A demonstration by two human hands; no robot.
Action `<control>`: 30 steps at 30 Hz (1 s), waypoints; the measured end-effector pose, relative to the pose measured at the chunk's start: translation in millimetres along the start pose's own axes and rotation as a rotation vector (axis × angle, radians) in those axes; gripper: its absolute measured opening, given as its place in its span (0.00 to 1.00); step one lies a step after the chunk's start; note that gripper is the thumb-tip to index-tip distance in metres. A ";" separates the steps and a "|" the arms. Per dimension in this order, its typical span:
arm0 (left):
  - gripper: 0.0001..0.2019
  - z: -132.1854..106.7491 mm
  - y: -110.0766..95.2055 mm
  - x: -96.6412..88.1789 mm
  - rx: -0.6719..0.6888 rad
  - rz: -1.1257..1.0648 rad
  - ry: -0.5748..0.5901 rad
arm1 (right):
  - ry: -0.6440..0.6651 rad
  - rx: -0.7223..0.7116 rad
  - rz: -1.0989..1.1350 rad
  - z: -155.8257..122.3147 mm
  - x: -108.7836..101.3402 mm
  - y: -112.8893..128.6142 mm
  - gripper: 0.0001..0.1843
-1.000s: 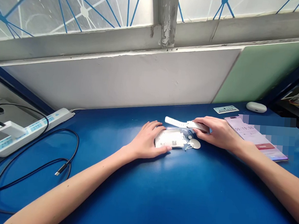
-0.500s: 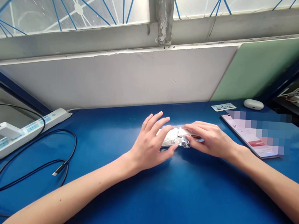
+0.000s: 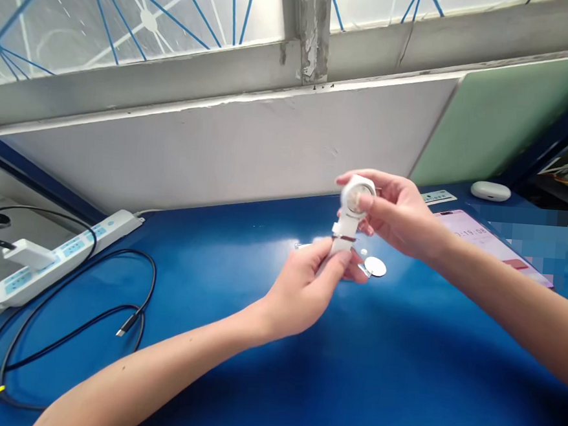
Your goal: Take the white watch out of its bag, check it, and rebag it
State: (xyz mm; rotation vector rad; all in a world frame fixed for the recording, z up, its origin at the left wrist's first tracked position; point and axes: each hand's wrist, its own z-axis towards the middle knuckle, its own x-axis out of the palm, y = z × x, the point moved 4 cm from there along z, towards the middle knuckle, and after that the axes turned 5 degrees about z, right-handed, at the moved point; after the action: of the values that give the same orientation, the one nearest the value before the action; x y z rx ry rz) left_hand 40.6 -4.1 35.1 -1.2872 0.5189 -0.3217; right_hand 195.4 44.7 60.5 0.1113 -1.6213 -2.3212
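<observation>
A white device (image 3: 349,223) with a round, ringed head and a narrow lower part hangs above the blue table, held in both hands. A thin dark reddish band crosses its middle. My left hand (image 3: 308,286) is closed around the lower part, thumb in front. My right hand (image 3: 395,211) grips the round head, its thumb over the ring and its fingers behind. Beneath the hands lie a round white disc (image 3: 375,266) and a small white piece (image 3: 363,252). Another shiny piece (image 3: 302,245) is partly hidden behind my left hand.
The blue table (image 3: 350,373) carries a white power strip (image 3: 67,256) with a charger and a looped black cable (image 3: 153,275) at the left. At the right are a phone (image 3: 486,237), a card (image 3: 438,197) and a white earbud case (image 3: 490,190). A wall panel (image 3: 249,152) stands behind.
Both hands were low over shiny things on the table, the left with fingers spread. Now they hold the white device up, and the left has closed on it. The view has shifted slightly.
</observation>
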 end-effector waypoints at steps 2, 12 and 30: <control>0.11 3.8 5.5 1.7 -0.134 -0.259 0.009 | -0.008 0.127 0.197 9.5 7.8 -11.4 0.16; 0.17 6.9 18.4 5.8 -0.209 -0.531 0.091 | 0.305 0.420 0.395 5.9 30.1 -37.5 0.21; 0.21 12.1 37.9 8.1 -0.448 -0.663 0.158 | 0.200 0.464 0.619 6.1 40.1 -35.2 0.21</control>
State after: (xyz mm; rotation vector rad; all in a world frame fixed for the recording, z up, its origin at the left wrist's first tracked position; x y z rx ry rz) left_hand 51.7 11.5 -0.7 -1.8672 0.2865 -0.9025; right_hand 148.7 49.5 34.5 -0.0520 -1.7470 -1.4160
